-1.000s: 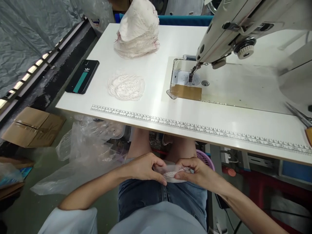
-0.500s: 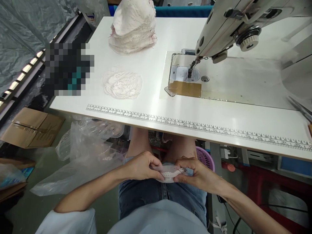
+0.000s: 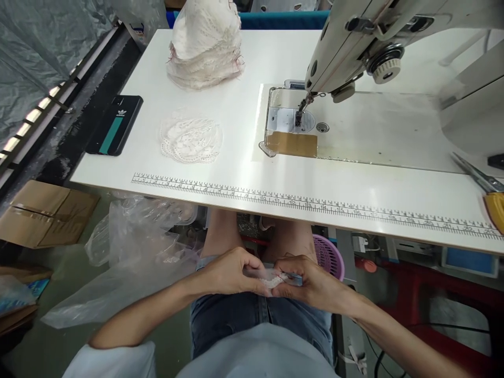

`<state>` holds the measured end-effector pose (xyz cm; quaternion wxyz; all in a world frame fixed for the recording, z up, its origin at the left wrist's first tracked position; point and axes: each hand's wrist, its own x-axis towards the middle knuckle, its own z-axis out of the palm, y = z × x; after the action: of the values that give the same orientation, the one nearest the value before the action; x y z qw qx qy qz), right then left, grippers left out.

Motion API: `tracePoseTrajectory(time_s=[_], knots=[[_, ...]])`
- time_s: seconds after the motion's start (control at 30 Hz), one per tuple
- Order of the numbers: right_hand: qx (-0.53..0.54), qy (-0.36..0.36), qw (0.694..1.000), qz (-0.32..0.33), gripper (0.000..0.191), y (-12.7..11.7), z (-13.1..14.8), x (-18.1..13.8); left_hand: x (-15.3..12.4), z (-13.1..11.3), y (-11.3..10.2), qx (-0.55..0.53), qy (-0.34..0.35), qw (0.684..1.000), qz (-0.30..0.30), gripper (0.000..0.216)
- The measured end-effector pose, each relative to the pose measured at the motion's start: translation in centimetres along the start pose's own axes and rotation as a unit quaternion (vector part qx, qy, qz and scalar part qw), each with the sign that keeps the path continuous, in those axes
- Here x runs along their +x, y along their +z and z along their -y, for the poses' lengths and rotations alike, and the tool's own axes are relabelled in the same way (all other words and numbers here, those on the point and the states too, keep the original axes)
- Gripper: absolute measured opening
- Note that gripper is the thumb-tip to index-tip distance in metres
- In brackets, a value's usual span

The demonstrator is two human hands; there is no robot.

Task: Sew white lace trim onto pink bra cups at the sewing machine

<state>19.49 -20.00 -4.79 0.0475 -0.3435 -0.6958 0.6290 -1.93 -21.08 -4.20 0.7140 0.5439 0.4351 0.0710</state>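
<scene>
As the white lace (image 3: 271, 282) at lower centre looks light and limp, we pinch its edges with our nearly closed left hand (image 3: 233, 272) and right hand (image 3: 313, 282).

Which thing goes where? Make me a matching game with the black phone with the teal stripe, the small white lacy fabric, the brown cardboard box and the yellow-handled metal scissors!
1. black phone with the teal stripe
2. small white lacy fabric
3. brown cardboard box
4. yellow-handled metal scissors

A. lower than the white table, at the picture's left
B. between the left hand and right hand
C. at the table's right
D. at the table's left edge

Pairs: 1-D, 2-B, 3-A, 4-C
</scene>
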Motion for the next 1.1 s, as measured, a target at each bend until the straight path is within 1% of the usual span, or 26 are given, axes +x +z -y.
tracePoseTrajectory(time_s=[0.23, 0.37, 0.5, 0.67, 0.83, 1.0, 1.1], knots=[[-0.011, 0.043, 0.999, -0.013, 0.032, -0.2, -0.3, -0.6, 0.0, 0.5, 0.2, -0.015, -0.019, 0.999, -0.026, 0.031], [-0.003, 0.051, 0.998, -0.029, 0.027, -0.1, -0.6, -1.0, -0.2, 0.6, 0.1, -0.012, -0.015, 0.999, -0.031, 0.031], [0.010, 0.046, 0.998, -0.043, 0.024, 0.2, -1.1, -1.6, -0.2, 0.8, 0.2, -0.019, -0.006, 0.999, -0.027, 0.029], [0.015, 0.027, 0.999, -0.034, 0.023, 0.4, -1.3, -1.6, -0.2, 1.0, 0.3, -0.013, -0.003, 1.000, -0.027, 0.030], [0.074, -0.005, 0.997, -0.033, 0.020, 0.7, -1.1, -0.8, -0.3, 1.0, 0.5, 0.005, -0.001, 0.999, -0.034, 0.026], [0.126, 0.007, 0.991, -0.040, 0.022, 0.9, -0.9, -0.5, -0.5, 1.0, 0.6, 0.016, -0.011, 0.999, -0.047, 0.025], [0.129, 0.017, 0.990, -0.049, 0.021, 0.9, -0.9, -0.5, -0.5, 1.0, 0.7, 0.028, -0.014, 0.998, -0.056, 0.025]])
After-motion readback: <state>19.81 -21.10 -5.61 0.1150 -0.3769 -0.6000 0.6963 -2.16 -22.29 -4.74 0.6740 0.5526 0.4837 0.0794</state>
